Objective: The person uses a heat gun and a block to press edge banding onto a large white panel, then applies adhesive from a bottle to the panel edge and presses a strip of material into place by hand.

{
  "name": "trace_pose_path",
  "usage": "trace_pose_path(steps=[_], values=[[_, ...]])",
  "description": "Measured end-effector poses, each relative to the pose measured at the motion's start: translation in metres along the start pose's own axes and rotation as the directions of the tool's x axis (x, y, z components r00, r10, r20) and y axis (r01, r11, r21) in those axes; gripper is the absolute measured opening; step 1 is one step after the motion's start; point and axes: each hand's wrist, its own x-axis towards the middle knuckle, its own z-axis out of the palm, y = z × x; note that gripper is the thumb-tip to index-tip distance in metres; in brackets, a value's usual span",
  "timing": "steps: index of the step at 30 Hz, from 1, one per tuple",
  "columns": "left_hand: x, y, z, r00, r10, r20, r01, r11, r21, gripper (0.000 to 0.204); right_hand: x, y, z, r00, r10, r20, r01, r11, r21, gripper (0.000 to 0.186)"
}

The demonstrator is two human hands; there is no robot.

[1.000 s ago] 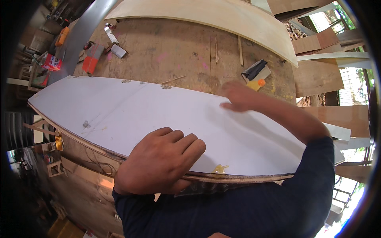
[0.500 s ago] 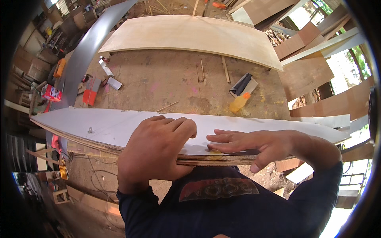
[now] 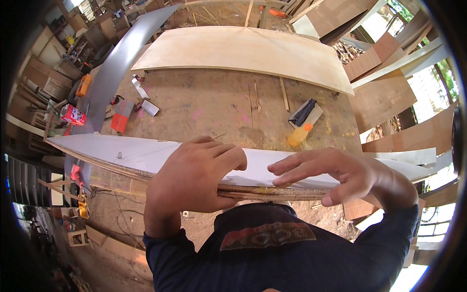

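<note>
A long board with a white face [image 3: 129, 148] lies across the near edge of the workbench, layered plywood showing along its front edge. My left hand [image 3: 197, 173] is closed over that edge, fingers curled on the white face and thumb below at the layers. Whether anything small sits under these fingers is hidden. Farther right, my right hand [image 3: 335, 170] hovers just above the same board, fingers apart and thumb hanging by the front edge, holding nothing. A small metal piece [image 3: 119, 155] stands on the board's left part.
On the workbench [image 3: 204, 107] lie a pale curved panel [image 3: 243, 53], an orange-capped yellow bottle [image 3: 298, 137], a dark cloth [image 3: 302, 112] and a red-grey sheet piece [image 3: 123, 117]. A long grey strip [image 3: 114, 61] runs along the left. Cables trail on the floor below.
My right hand has lifted off the board and its fingers have come away from the front edge. My left hand keeps its hold. The whole view has shifted slightly.
</note>
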Motion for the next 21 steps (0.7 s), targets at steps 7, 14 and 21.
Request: trace_pose_path(steps=[7, 14, 21], values=[[0.008, 0.000, -0.003, 0.969, 0.147, -0.200, -0.084, 0.952, 0.296, 0.043, 0.004, -0.031, -0.020, 1.000, -0.010, -0.017, 0.004, 0.946, -0.323, 0.066], [-0.012, 0.009, 0.034, 0.911, 0.154, -0.383, 0.032, 0.899, 0.437, 0.035, 0.007, -0.028, -0.033, 0.999, -0.040, 0.000, 0.036, 0.902, -0.430, 0.066], [-0.015, 0.008, 0.051, 0.905, 0.182, -0.385, 0.008, 0.897, 0.442, 0.033, 0.009, -0.029, -0.031, 0.998, -0.046, -0.039, 0.025, 0.899, -0.437, 0.064]])
